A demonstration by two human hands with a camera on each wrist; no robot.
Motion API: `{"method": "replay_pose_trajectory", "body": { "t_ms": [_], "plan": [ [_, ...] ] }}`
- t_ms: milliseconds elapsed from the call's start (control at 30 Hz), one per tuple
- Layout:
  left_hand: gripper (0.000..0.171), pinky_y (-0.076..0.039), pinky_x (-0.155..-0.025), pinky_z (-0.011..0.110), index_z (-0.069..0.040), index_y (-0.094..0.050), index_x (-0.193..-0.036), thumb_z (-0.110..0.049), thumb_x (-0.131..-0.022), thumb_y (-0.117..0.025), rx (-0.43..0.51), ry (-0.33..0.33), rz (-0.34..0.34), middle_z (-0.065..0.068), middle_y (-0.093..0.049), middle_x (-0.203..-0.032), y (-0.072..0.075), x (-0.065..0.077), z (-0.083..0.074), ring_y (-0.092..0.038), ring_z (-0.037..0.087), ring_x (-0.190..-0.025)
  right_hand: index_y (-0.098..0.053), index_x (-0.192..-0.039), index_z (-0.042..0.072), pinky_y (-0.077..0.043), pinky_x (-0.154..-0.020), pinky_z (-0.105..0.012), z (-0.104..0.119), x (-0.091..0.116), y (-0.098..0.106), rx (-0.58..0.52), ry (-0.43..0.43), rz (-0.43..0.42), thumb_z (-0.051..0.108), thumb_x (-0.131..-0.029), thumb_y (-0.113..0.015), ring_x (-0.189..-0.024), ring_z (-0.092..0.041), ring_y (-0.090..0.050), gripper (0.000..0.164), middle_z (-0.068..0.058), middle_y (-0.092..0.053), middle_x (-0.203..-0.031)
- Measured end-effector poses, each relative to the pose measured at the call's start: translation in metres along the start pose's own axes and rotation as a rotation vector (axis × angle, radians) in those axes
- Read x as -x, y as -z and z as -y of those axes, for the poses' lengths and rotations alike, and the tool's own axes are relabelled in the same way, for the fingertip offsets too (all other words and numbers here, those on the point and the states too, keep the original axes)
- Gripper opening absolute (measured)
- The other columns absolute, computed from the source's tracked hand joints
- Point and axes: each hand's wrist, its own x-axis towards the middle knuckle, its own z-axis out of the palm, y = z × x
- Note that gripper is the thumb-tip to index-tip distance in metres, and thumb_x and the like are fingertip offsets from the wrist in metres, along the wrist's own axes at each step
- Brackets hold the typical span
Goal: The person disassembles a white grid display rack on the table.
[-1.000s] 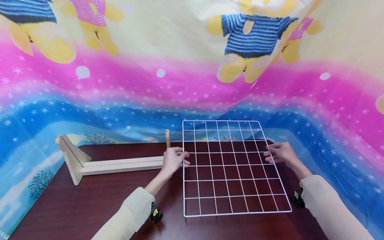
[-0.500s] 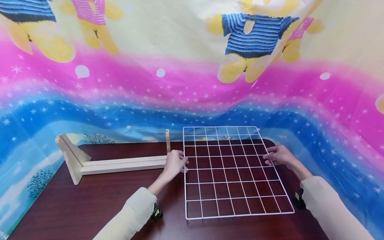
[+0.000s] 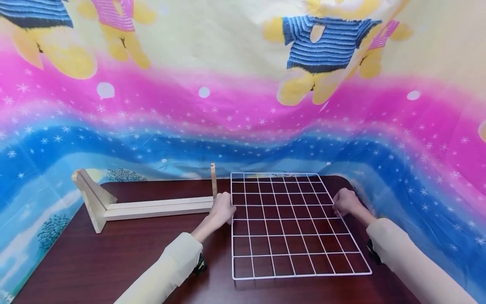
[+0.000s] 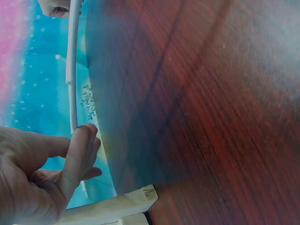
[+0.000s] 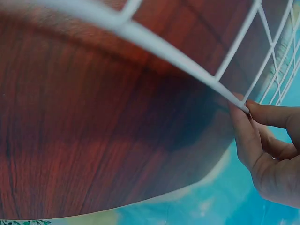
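A white wire grid panel [image 3: 281, 219] is held nearly level just above the dark wooden table, its shadow falling on the tabletop in both wrist views. My left hand [image 3: 222, 207] pinches the panel's left edge between thumb and fingers. On the opposite edge, my right hand [image 3: 346, 202] pinches the rim; the right wrist view shows thumb and fingers meeting on the white wire [image 5: 164, 51]. To the left stands a pale wooden frame [image 3: 159, 207], its long bar lying between two uprights. The left hand covers the right end of that bar in the head view.
The reddish-brown table [image 3: 125, 257] ends at a rounded far edge. A printed cloth [image 3: 243, 114] with bears and snowflakes hangs behind it and along the sides. The frame's left upright [image 3: 91, 198] rises near the table's left edge.
Both hands have brought the grid panel down, its far edge dropping towards the table so that it tilts less. The wooden frame has stayed in place.
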Motion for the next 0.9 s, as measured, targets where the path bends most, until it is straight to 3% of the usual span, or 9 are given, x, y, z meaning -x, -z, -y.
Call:
{"method": "replay_pose_trajectory", "body": {
  "t_ms": [100, 233, 500, 600, 767, 900],
  "plan": [
    [0.026, -0.052, -0.044, 0.022, -0.001, -0.055, -0.059, 0.012, -0.082, -0.053, -0.060, 0.025, 0.024, 0.001, -0.048, -0.035, -0.002, -0.003, 0.002, -0.057, 0.017, -0.032, -0.064, -0.075, -0.009, -0.056, -0.047, -0.031, -0.003, -0.003, -0.009, 0.076, -0.003, -0.015, -0.012, -0.075, -0.054, -0.043, -0.019, -0.063, 0.010, -0.011, -0.063, -0.053],
    [0.024, -0.049, -0.039, 0.021, 0.000, -0.055, -0.063, 0.014, -0.082, -0.053, -0.120, 0.023, 0.049, 0.001, -0.048, -0.035, -0.009, -0.005, 0.006, -0.052, 0.012, -0.028, -0.063, -0.075, -0.008, -0.056, -0.046, -0.031, -0.007, -0.008, -0.018, 0.090, -0.016, -0.021, -0.012, -0.076, -0.052, -0.042, -0.019, -0.063, 0.012, -0.010, -0.063, -0.052],
    [0.021, -0.048, -0.038, 0.020, -0.001, -0.057, -0.065, 0.014, -0.080, -0.057, -0.285, 0.029, 0.038, 0.024, -0.061, -0.063, -0.018, -0.007, 0.014, -0.049, 0.012, -0.025, -0.062, -0.072, -0.007, -0.055, -0.045, -0.031, 0.001, -0.010, -0.022, 0.128, 0.033, -0.040, -0.013, -0.075, -0.053, -0.041, -0.018, -0.061, 0.011, -0.009, -0.061, -0.050],
    [0.020, -0.050, -0.039, 0.023, -0.001, -0.059, -0.065, 0.013, -0.079, -0.060, -0.317, 0.015, 0.033, 0.025, -0.063, -0.069, -0.019, -0.008, 0.014, -0.056, 0.017, -0.033, -0.062, -0.068, -0.004, -0.054, -0.043, -0.031, 0.004, -0.010, -0.022, 0.161, 0.035, -0.055, -0.012, -0.074, -0.056, -0.040, -0.016, -0.060, 0.012, -0.007, -0.061, -0.051],
    [0.017, -0.055, -0.047, 0.033, -0.002, -0.062, -0.067, 0.010, -0.079, -0.064, -0.388, 0.000, 0.023, 0.021, -0.063, -0.074, -0.022, -0.009, 0.013, -0.066, 0.032, -0.061, -0.063, -0.069, -0.002, -0.054, -0.045, -0.033, 0.004, -0.012, -0.024, 0.191, 0.005, -0.047, -0.010, -0.073, -0.059, -0.042, -0.016, -0.060, 0.010, -0.004, -0.061, -0.056],
    [0.012, -0.055, -0.049, 0.038, -0.002, -0.063, -0.072, 0.007, -0.081, -0.064, -0.432, -0.012, 0.024, 0.017, -0.064, -0.074, -0.028, -0.012, 0.014, -0.067, 0.032, -0.069, -0.064, -0.071, -0.002, -0.054, -0.047, -0.036, 0.003, -0.015, -0.025, 0.193, -0.033, -0.046, -0.010, -0.073, -0.059, -0.042, -0.017, -0.061, 0.009, -0.006, -0.062, -0.058]
  ]
}}
